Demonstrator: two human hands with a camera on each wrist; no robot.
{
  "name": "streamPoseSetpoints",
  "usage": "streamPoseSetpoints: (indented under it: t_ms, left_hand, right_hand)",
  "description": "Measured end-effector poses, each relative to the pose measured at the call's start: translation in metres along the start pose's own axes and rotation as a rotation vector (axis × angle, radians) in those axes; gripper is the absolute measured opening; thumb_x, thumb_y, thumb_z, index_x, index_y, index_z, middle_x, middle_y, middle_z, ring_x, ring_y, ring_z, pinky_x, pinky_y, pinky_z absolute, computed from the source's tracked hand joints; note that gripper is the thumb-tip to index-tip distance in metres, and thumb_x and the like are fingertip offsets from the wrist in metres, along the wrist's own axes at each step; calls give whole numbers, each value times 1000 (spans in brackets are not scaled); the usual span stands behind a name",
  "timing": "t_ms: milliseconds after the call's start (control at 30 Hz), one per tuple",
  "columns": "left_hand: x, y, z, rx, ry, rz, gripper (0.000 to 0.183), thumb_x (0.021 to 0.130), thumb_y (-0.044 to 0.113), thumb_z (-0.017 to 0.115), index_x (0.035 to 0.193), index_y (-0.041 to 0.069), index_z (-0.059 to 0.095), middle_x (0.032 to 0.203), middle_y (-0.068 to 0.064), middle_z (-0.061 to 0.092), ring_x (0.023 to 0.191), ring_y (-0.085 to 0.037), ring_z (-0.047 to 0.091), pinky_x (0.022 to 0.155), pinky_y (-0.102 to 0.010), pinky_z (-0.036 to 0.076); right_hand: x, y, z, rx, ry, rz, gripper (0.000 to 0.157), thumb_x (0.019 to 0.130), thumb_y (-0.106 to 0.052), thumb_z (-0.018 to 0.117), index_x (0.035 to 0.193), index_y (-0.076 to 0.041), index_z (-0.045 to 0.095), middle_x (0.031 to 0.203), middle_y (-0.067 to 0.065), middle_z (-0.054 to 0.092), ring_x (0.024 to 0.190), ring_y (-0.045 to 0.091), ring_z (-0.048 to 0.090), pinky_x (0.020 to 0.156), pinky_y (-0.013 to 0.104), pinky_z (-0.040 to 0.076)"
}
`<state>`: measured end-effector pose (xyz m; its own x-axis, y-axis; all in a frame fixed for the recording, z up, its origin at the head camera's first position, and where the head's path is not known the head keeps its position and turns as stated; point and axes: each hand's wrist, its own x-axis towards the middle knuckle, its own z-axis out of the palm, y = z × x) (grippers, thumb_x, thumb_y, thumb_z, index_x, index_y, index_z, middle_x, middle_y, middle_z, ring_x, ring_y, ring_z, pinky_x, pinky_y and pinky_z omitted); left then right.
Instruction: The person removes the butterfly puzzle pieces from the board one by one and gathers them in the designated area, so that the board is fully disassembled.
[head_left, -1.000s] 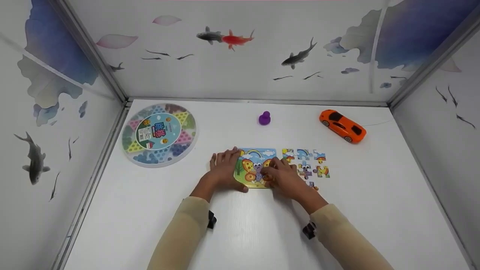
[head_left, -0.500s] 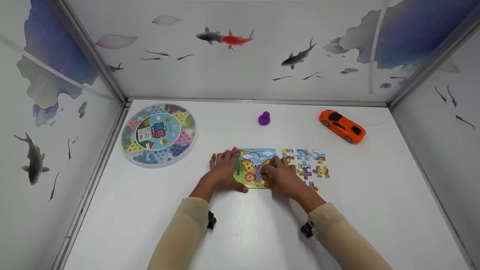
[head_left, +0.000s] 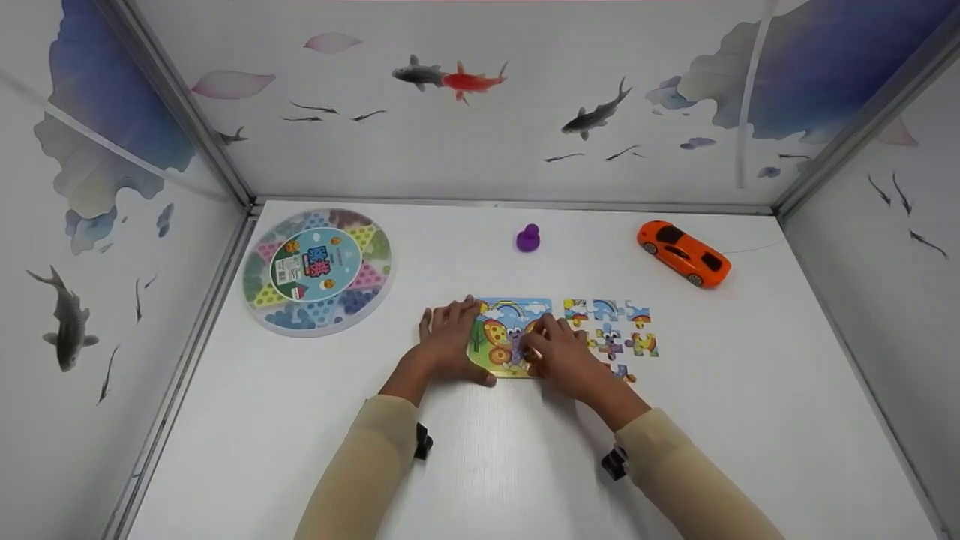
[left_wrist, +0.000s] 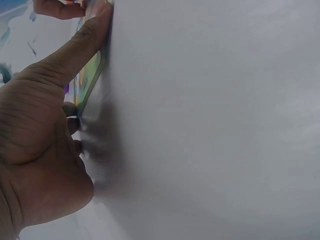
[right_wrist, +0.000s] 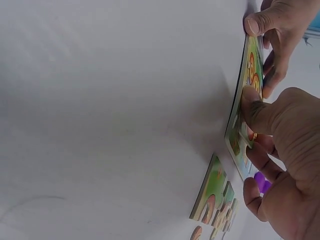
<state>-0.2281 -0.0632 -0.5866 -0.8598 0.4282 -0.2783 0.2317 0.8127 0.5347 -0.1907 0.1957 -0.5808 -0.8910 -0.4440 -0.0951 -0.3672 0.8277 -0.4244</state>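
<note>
A small puzzle board (head_left: 500, 354) with a butterfly and rainbow picture lies flat on the white table. My left hand (head_left: 444, 349) holds its left side, thumb along the near edge and forefinger at the far left corner. Over the board's right part, my right hand (head_left: 564, 358) pinches a puzzle piece (right_wrist: 245, 136) between thumb and fingers. That piece stands tilted at the board's surface in the right wrist view, mostly covered by the fingers. Several loose puzzle pieces (head_left: 610, 341) lie in rows just right of the board; the right hand hides some of them.
A round Chinese checkers set (head_left: 316, 262) sits at the back left. Behind the board stands a small purple toy (head_left: 528, 238), and an orange toy car (head_left: 684, 253) is at the back right. Painted panels enclose the table (head_left: 480, 465) at the back and sides.
My right hand has shifted very slightly left, showing a little more of the nearest loose pieces. The left hand and the board keep their places.
</note>
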Motion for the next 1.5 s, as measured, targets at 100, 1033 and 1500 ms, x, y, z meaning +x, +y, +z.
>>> streamPoseSetpoints:
  t_ms: [100,1033,1500]
  left_hand:
    - [0,0,-1,-1,-5,-4,136,75,56,101,178,22,19,187,-6,12,170,-40,10,137,-69,-2]
    - [-4,-1,-1,-4,1,-4,137,75,55,100,179,20,18,187,-7,13,169,-42,10,137,-70,-2]
    - [-2,2,0,3,9,-1,135,75,55,100,178,20,20,186,-7,13,170,-41,10,137,-69,-2]
  right_hand:
    - [-1,-1,-1,-22,-10,-8,36,105,-17,78,140,-20,72,141,11,55,128,33,51,102,58,42]
    - [-16,18,-1,-113,94,-85,25,108,-27,74,130,-17,75,144,9,59,134,34,51,110,63,45]
    - [-42,52,-13,-45,167,-109,23,102,-23,82,120,-11,74,142,11,62,129,32,54,108,58,51]
